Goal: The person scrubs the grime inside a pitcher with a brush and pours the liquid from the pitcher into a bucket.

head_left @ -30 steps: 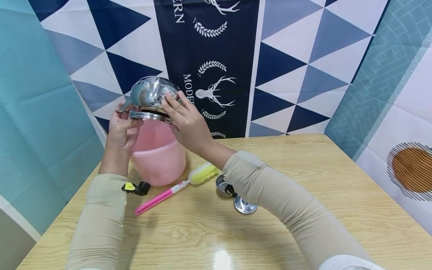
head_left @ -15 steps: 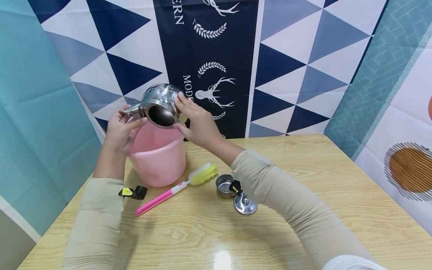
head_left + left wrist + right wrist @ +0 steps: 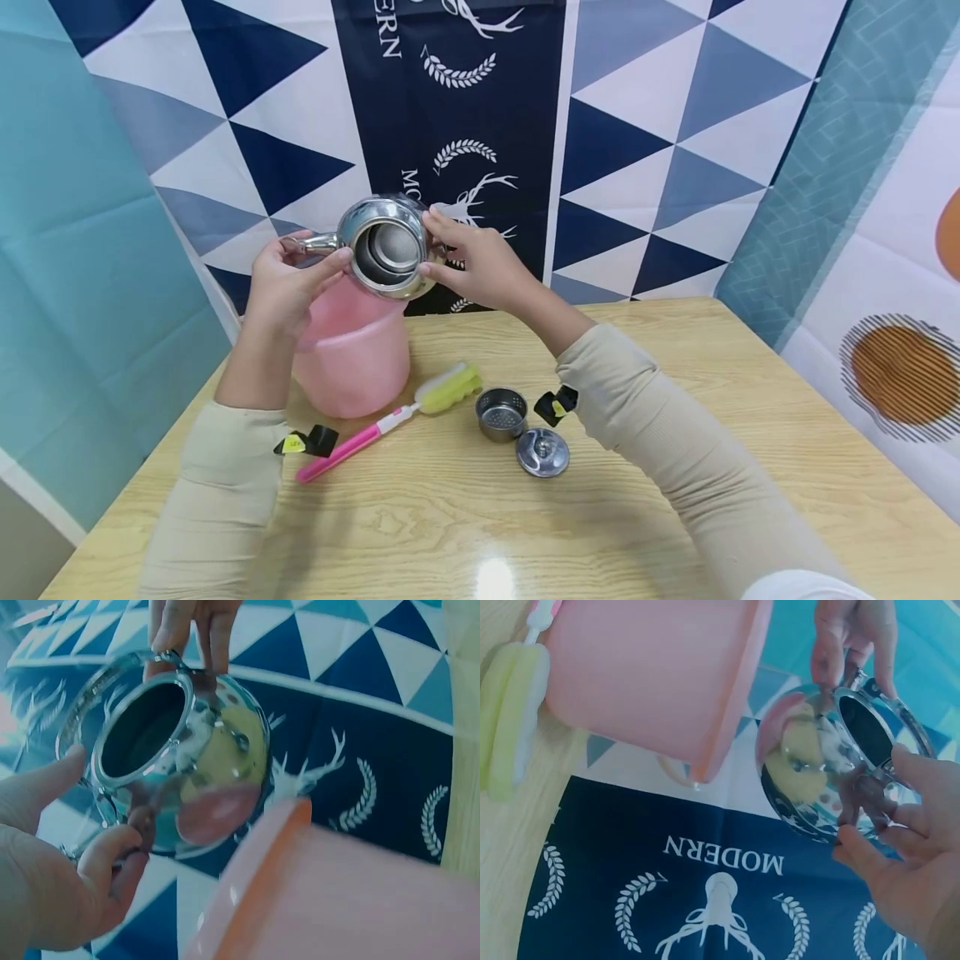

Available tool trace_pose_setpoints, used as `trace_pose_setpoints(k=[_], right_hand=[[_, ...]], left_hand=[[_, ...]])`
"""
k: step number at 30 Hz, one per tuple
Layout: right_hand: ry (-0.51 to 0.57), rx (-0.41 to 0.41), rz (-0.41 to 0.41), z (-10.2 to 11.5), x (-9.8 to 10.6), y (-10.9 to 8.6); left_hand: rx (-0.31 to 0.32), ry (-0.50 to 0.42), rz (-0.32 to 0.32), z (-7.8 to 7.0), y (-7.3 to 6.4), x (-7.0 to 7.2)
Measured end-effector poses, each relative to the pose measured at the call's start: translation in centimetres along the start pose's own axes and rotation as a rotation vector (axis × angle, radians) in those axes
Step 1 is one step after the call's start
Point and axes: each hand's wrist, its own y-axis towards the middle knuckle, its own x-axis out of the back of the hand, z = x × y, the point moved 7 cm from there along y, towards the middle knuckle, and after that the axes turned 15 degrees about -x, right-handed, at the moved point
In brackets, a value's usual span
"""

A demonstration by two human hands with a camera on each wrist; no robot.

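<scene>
A shiny steel teapot [image 3: 386, 212] hangs in the air over the right part of the pink bucket's mouth, tipped so its round opening faces the head camera. My left hand [image 3: 285, 279] pinches the narrow spout at its left, thumb close to the opening's rim. My right hand [image 3: 483, 262] grips the opposite side, thumb at the rim and fingers on the body. In the left wrist view the teapot [image 3: 225, 742] shows its thin hoop handle and dark opening. The right wrist view has the teapot's rounded body [image 3: 802, 765] mirroring the surroundings.
The pink bucket [image 3: 352, 375] stands at the table's back left. Before it lies a sponge brush [image 3: 448, 390] with a pink handle. Right of the brush are a perforated strainer basket [image 3: 501, 414] and a small steel lid [image 3: 542, 452]. A patterned curtain [image 3: 637, 150] rises behind the table.
Both hands have turned the teapot from mouth-down until its opening faces the head camera. It has also shifted right and slightly lower, uncovering more of the bucket. Basket, lid and brush stay put.
</scene>
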Motion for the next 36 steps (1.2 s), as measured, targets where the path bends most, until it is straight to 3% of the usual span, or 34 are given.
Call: trace_pose_setpoints(k=[5,10,14,21,30,36], right_hand=[[0.058,-0.03,0.0,-1.4,0.7,-1.5],[0.097,-0.046,-0.021,-2.8,1.4,-3.2],[0.11,-0.054,-0.044,-3.9,2.2,-4.5],[0.124,-0.096,-0.07,-6.1,3.0,-7.2],[0.124,-0.125,-0.094,-9.1,2.8,-9.6],[0.131,-0.17,-0.08,-11.1,2.7,-10.2]], left_hand=[[0.043,0.06,-0.006,-0.4,-1.1,-1.4],[0.093,0.033,-0.002,0.0,-1.9,-3.0],[0.13,0.003,0.042,0.6,-2.7,-4.6],[0.2,-0.015,0.131,2.1,-4.4,-7.4],[0.273,0.015,0.201,4.4,-6.1,-10.0],[0.323,-0.015,0.191,6.0,-6.5,-11.6]])
